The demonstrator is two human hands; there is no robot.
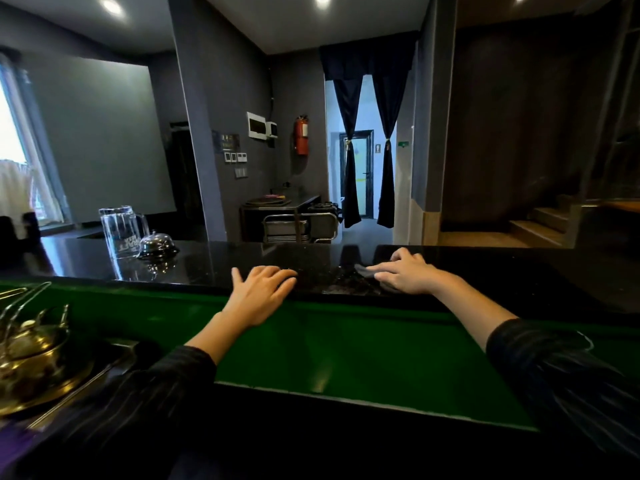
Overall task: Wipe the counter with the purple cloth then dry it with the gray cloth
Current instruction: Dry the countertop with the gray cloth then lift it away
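We press our right hand, grip spread flat, on a dark gray cloth; our left hand, grip spread, rests on the glossy black stone table

All I can see worn on my feed is dark, almost black fabric with fine pale pinstripes running along the arms. The left sleeve fills the lower left of the frame and the right sleeve the lower right, both loose and creased, each ending in a plain cuff partway up the forearm, with a thin pale line at the right cuff's edge. Past the cuffs everything is bare down to the left hand and the right hand.
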